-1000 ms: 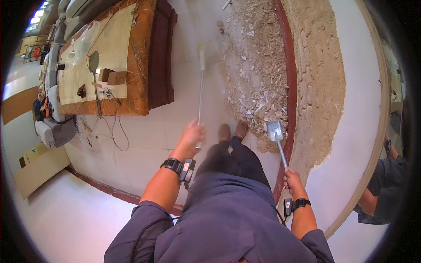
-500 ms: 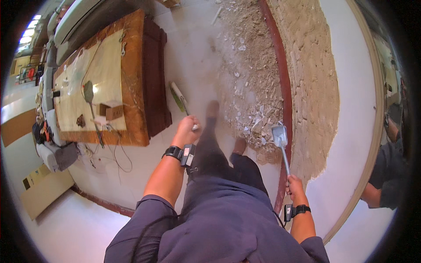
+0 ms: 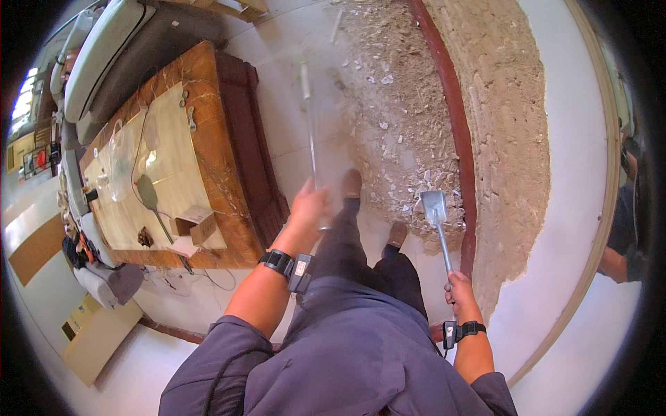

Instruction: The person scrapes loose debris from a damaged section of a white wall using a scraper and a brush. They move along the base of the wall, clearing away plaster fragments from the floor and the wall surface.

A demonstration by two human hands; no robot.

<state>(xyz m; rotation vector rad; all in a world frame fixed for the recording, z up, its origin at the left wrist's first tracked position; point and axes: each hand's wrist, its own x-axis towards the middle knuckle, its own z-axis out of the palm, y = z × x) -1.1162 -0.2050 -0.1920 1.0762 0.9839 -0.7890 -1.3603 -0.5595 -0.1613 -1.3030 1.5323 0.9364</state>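
Note:
My left hand (image 3: 309, 206), a little blurred, is closed around the handle of a broom (image 3: 313, 142). Its narrow pale head points away from me, near the side of the table; green bristles showed on it a moment earlier. On the right, my right hand (image 3: 458, 287) grips the handle of a small grey metal shovel (image 3: 435, 208). The shovel's blade is over the near end of the rubble (image 3: 395, 132), a spread of brown dirt and white chips along the wall. Whether the blade touches it I cannot tell.
At left stands a marble-topped table (image 3: 201, 104) with a small cardboard box (image 3: 194, 225) and cables. A dark red skirting strip (image 3: 451, 90) runs between the rubble and the stripped wall (image 3: 506, 139). Behind the table is a grey sofa (image 3: 107, 59). My shoes are beside the rubble.
The broom has swung outward, its head now farther from me and slightly right. The shovel blade has shifted a little left. The view has moved, so the table sits lower.

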